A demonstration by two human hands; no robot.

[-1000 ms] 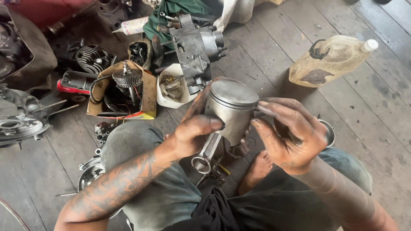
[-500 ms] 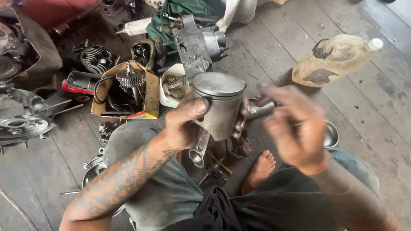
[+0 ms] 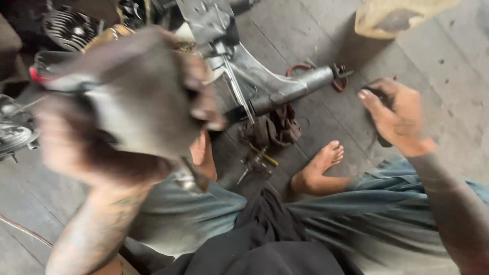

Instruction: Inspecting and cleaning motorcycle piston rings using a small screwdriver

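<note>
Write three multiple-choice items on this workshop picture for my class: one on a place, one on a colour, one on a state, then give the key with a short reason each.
1. Where is the bare foot?
A. on the plank floor
B. on a chair
C. in a bucket

2. What colour is the ring beside the metal tube?
A. blue
B. reddish
C. white

3. How does the left hand look?
A. sharp, lying flat
B. blurred, raised, gripping a grey metal part
C. out of view

Key: 1 A, the sole rests on boards; 2 B, its curve shows rust-red; 3 B, it is smeared and closed round the part.
</note>
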